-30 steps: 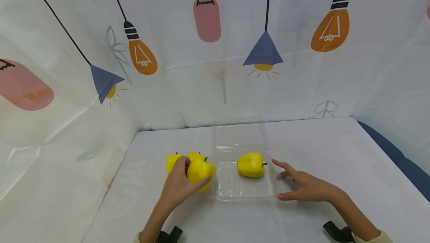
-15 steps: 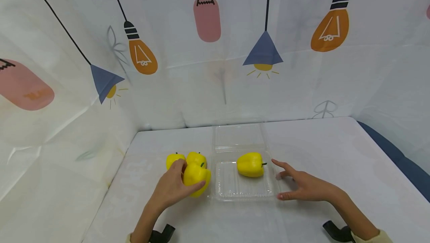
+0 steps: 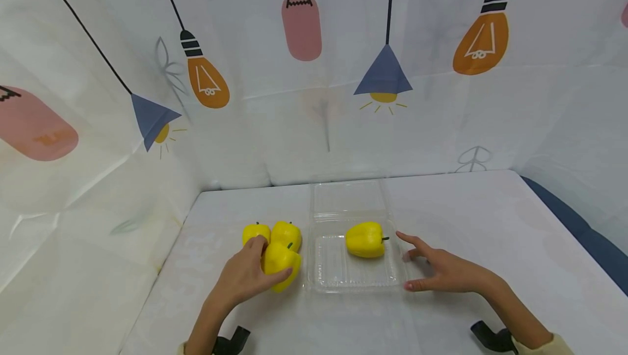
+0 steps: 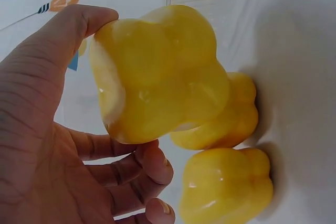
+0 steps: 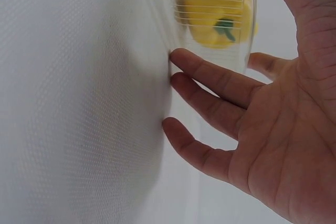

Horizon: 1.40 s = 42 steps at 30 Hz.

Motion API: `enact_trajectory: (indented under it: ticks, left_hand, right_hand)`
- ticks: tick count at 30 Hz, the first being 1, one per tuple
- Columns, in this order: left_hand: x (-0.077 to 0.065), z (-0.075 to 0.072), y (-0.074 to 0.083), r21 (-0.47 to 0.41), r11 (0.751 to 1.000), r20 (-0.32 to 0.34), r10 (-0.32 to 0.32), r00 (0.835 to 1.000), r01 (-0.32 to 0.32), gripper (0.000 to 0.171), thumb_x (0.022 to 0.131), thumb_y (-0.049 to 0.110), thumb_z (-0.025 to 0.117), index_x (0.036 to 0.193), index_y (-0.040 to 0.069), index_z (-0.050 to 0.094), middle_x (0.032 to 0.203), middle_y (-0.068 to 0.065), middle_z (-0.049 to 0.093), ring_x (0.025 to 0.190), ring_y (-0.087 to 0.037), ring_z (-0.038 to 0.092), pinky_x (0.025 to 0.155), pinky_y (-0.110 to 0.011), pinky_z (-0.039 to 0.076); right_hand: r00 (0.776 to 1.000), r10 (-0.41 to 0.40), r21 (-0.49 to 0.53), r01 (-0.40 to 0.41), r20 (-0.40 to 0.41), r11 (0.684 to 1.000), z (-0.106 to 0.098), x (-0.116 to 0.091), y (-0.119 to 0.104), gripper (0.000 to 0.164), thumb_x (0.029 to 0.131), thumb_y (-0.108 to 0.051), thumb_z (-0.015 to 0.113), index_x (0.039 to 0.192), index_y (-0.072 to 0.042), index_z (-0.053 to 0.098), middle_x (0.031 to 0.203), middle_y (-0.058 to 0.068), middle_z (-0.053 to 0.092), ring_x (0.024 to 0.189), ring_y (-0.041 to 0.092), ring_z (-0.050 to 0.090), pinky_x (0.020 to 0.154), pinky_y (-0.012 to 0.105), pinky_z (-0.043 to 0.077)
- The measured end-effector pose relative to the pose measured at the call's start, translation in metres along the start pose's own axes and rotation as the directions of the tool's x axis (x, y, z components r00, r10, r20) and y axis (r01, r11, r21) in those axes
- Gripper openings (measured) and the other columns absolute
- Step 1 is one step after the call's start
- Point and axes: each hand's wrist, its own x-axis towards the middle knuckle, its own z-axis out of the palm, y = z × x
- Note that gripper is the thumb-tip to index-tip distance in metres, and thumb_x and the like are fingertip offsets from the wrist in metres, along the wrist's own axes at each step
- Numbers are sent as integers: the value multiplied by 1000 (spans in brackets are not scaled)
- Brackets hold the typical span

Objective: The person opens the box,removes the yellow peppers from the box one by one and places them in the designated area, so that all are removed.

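Note:
My left hand (image 3: 247,273) holds a yellow bell pepper (image 3: 281,264) between thumb and fingers, left of a clear plastic clamshell box (image 3: 330,270). In the left wrist view the held pepper (image 4: 157,72) has its lobed end toward the camera. Close behind it, two more yellow bell peppers stand on the table, the left one (image 3: 255,230) partly covered by my fingers and the right one (image 3: 287,234) beside it. Another yellow bell pepper (image 3: 364,240) lies on its side in the box, stem pointing right. My right hand (image 3: 444,272) rests with spread fingers at the box's right side, holding nothing.
The box's lid (image 3: 350,199) lies folded back toward the far edge of the white table (image 3: 490,224). Behind the table hangs a white curtain (image 3: 275,137) printed with lamps and bulbs.
My left hand has moved left and slightly toward me with its pepper, away from the box's left edge. More of the two peppers behind shows. My right hand stays in place.

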Motion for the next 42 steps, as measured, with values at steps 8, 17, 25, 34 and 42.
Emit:
enact_trajectory:
  ticks: [8, 17, 25, 34, 42]
  left_hand:
    - [-3, -4, -1, 26, 1000, 38, -6, 999, 5, 69, 66, 67, 70, 102, 13, 48, 79, 4, 45, 59, -9, 42, 52, -24, 35]
    - [-6, -5, -3, 64, 998, 57, 19, 998, -22, 63, 66, 60, 72, 101, 13, 50, 76, 4, 45, 55, -9, 41, 50, -25, 35]
    - [-8, -9, -1, 60, 998, 140, -25, 990, 17, 68, 63, 67, 71, 99, 15, 49, 76, 4, 46, 59, -11, 43, 53, -27, 35]
    - [-8, -8, -1, 59, 997, 141, -49, 989, 41, 69, 60, 71, 71, 91, 13, 50, 70, 4, 46, 59, -12, 42, 52, -28, 34]
    - [-9, 1, 1, 55, 995, 148, -95, 984, 88, 74, 60, 71, 71, 96, 9, 51, 72, 2, 48, 60, -14, 44, 52, -30, 35]
  right_hand:
    - [1000, -6, 6, 5, 5, 1000, -2, 0, -2, 98, 78, -46, 72, 151, -27, 9, 125, 4, 56, 120, 36, 46, 92, 65, 35]
    - [1000, -4, 12, 4, 7, 1000, -2, -1, -2, 97, 79, -46, 72, 150, -28, 9, 126, 4, 56, 120, 36, 46, 92, 65, 35]
    - [1000, 4, 25, -4, 4, 1000, 0, -1, 1, 97, 78, -49, 72, 150, -34, 8, 126, 3, 56, 120, 34, 46, 93, 64, 35]
    - [1000, 1, 22, -1, 0, 1000, 0, -1, 3, 98, 78, -50, 72, 150, -32, 8, 125, 2, 56, 120, 34, 47, 93, 64, 35]
    - [1000, -9, 21, 9, 0, 1000, 0, 0, 4, 99, 77, -51, 71, 151, -28, 9, 126, 2, 56, 119, 34, 48, 93, 63, 36]
